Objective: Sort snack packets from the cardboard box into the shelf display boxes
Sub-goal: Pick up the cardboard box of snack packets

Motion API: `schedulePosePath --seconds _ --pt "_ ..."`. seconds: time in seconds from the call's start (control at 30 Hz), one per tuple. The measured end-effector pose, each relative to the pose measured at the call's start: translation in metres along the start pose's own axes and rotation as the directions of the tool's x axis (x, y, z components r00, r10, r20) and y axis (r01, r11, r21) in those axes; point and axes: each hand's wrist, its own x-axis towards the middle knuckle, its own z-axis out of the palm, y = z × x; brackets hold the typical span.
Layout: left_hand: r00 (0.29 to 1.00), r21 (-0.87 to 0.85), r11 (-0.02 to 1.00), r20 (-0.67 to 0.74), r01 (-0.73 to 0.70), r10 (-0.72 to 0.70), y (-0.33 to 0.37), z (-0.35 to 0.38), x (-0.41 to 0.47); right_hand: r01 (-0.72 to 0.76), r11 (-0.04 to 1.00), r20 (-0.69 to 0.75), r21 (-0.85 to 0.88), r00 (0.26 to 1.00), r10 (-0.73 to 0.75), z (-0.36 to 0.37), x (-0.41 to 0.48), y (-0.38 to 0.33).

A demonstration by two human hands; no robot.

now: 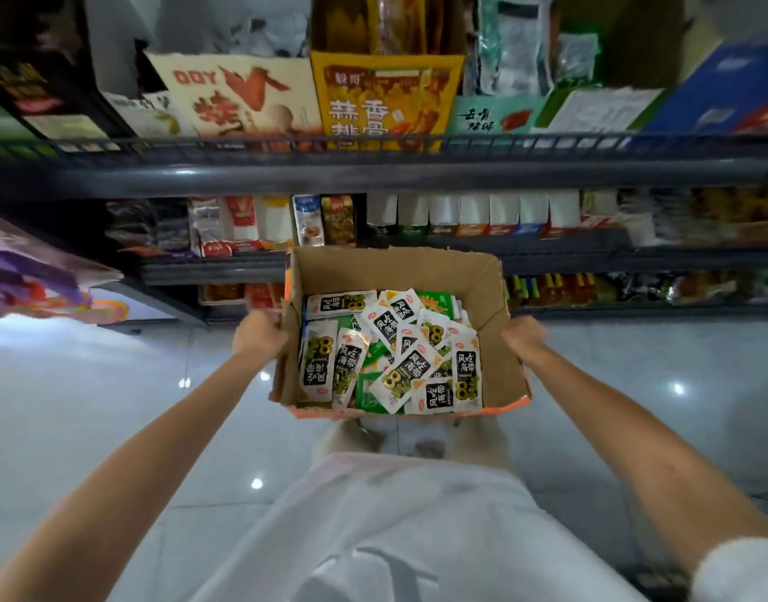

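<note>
A person holds an open cardboard box [493,315] off the floor, left hand [260,336] and right hand [523,341] each gripping 1 side wall, fingers curled on the card. Snack packets [391,354] lie heaped inside, between both hands. Shelf display boxes [386,97] stand ahead, higher up.

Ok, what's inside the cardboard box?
Mostly white snack packets lie jumbled over green packets inside the cardboard box. Its floor and whatever lies deeper are covered.
</note>
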Motion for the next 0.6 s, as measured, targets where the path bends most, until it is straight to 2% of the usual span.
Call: schedulePosePath --seconds 0.23,0.5,0.6 --pt "0.978 -0.096 0.974 -0.008 0.205 -0.207 0.052 0.089 -0.048 0.132 0.97 0.164 -0.205 0.982 -0.099 -0.047 0.068 0.065" --pt "0.967 -0.122 0.959 0.004 0.255 -0.256 0.08 0.145 -0.074 0.237 0.917 0.236 -0.322 0.958 -0.165 -0.078 0.112 0.091" --pt "0.963 -0.12 0.956 0.01 0.268 -0.269 0.075 0.161 -0.069 0.227 0.927 0.258 -0.3 0.954 -0.15 -0.068 0.115 0.107"
